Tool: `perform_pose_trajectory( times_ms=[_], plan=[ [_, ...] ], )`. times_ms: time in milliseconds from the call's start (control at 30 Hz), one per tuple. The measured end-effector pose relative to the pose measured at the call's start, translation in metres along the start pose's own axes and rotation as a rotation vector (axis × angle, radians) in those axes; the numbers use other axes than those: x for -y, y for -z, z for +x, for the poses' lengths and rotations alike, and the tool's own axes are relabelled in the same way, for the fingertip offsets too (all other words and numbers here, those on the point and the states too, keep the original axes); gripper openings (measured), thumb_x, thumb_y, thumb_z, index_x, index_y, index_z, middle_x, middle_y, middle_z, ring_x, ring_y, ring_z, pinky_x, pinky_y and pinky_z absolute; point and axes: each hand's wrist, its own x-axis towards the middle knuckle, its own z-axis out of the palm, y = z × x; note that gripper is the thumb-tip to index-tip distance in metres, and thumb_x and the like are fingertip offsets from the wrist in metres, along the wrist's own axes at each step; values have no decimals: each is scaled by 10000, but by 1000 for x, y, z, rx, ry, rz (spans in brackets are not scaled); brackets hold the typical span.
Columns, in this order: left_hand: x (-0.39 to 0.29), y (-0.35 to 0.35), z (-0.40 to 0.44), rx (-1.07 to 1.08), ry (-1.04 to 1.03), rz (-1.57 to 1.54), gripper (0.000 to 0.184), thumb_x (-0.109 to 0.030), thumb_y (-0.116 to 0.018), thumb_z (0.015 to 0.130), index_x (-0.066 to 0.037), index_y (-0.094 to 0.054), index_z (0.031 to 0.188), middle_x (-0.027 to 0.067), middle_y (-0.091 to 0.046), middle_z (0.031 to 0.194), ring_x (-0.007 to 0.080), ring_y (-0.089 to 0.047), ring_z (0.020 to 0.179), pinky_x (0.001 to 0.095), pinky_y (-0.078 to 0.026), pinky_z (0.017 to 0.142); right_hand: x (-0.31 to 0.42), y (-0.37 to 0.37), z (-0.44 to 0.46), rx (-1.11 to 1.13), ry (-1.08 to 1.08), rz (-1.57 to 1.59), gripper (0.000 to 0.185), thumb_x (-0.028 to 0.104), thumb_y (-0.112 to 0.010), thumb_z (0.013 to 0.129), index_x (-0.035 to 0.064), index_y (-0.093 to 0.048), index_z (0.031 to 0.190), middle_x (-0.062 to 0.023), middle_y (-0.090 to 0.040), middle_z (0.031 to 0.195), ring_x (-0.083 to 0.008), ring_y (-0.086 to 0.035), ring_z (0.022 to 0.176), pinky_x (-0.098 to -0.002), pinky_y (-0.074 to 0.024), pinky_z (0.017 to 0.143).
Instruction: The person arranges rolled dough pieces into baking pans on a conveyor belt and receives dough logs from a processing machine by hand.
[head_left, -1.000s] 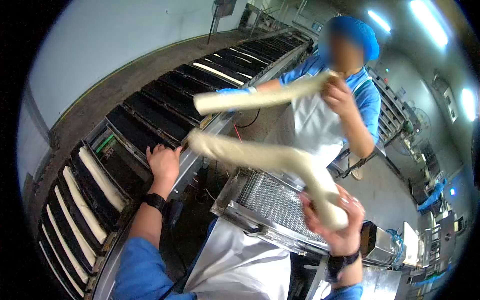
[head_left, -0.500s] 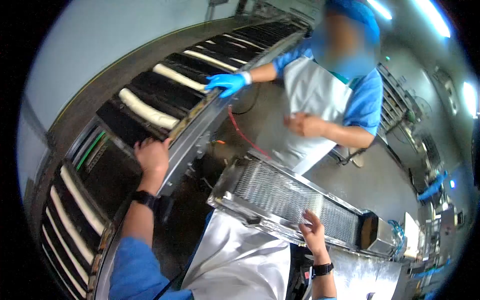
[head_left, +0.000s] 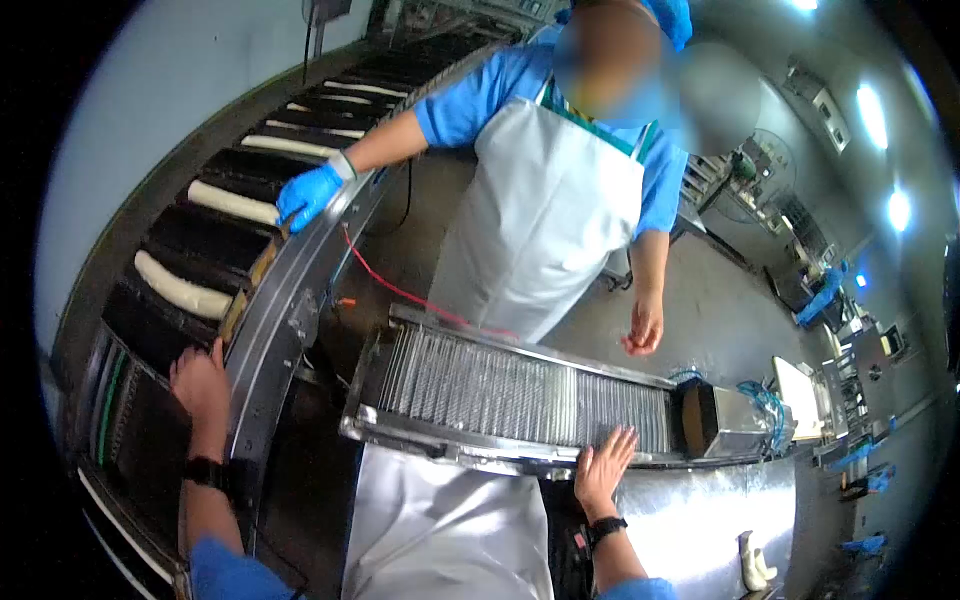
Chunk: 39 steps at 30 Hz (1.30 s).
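Note:
My left hand [head_left: 203, 385] is closed over the near edge of a black tray [head_left: 150, 325] at the left; its fingertips are partly hidden. On the neighbouring tray lies a pale, curved dough strip [head_left: 180, 287]. My right hand [head_left: 603, 468] is open, fingers stretched out, with nothing in it. It is at the near rail of a short conveyor with a metal mesh belt [head_left: 490, 390]. Whether the palm touches the rail, I cannot tell.
Opposite stands a co-worker in a white apron [head_left: 540, 200], with a blue-gloved hand [head_left: 308, 195] on the tray line and a bare hand [head_left: 645, 325] hanging down. A metal motor housing [head_left: 735, 420] ends the conveyor. Pale pieces [head_left: 755, 562] lie on a steel table [head_left: 700, 510].
The view has shifted, so the tray line sits farther left. My right hand's curled fingers have straightened. The co-worker's bare hand has dropped from the apron to the side.

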Motion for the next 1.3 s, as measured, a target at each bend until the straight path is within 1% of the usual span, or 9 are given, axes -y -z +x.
perform_pose_trajectory(
  times_ms=[100,133,233,300,567,767,1100,1200,1300],
  plan=[
    [21,-22,10,102,42,-23,524,-392,-518,966,39,-684,718,181,-649,796,327,-642,769,412,-519,751,17,6,-1,-36,-4,29,737,328,-382,940,-98,-113,1478,-302,-8,1556,-423,44,1455,-493,8,1185],
    [26,-23,11,24,-32,-2,521,-402,-530,957,26,-675,697,179,-645,789,329,-639,752,408,-525,692,21,8,-1,-18,-3,22,743,326,-391,937,-95,-109,1480,-300,-5,1557,-425,42,1455,-496,8,1185],
    [20,-8,21,128,53,-7,520,-414,-543,945,16,-668,680,185,-644,787,331,-645,765,427,-521,678,16,-1,2,-45,12,-148,704,388,-309,973,-90,-166,1470,-292,-80,1554,-454,-12,1448,-541,-47,1166],
    [13,21,14,-4,-46,-52,526,-409,-531,951,28,-658,687,192,-639,791,340,-643,806,426,-520,671,20,5,6,-53,25,-124,731,375,-357,959,-88,-131,1479,-298,-59,1554,-433,-16,1453,-517,-32,1180],
    [21,4,27,101,0,-31,497,-381,-522,961,47,-672,757,193,-648,903,336,-628,918,417,-527,712,27,9,5,-93,47,3,717,325,-387,920,-83,-181,1472,-306,-89,1548,-470,-19,1442,-544,-54,1169],
    [16,-1,17,91,-2,-16,509,-373,-509,971,58,-669,753,194,-652,884,344,-634,879,431,-523,707,22,6,4,-123,66,29,703,252,-453,899,-72,-194,1468,-298,-106,1547,-459,-39,1444,-538,-63,1171],
    [16,3,23,89,16,-30,493,-370,-530,965,47,-630,721,207,-627,824,362,-628,761,434,-510,634,31,12,4,-122,47,55,716,266,-461,871,-68,-227,1459,-281,-112,1554,-467,-63,1440,-552,-76,1164],
    [31,-12,26,3,-112,-23,494,-376,-530,964,37,-625,712,193,-622,807,356,-624,746,435,-508,628,35,14,1,-121,57,58,715,264,-467,865,-56,-234,1460,-279,-124,1551,-480,-64,1435,-558,-77,1162],
    [17,1,34,118,15,11,488,-372,-528,966,35,-630,717,187,-620,800,347,-626,770,433,-508,637,35,7,3,-140,68,36,690,238,-473,858,-30,-263,1458,-260,-166,1545,-461,-81,1437,-553,-84,1163]
  ],
)
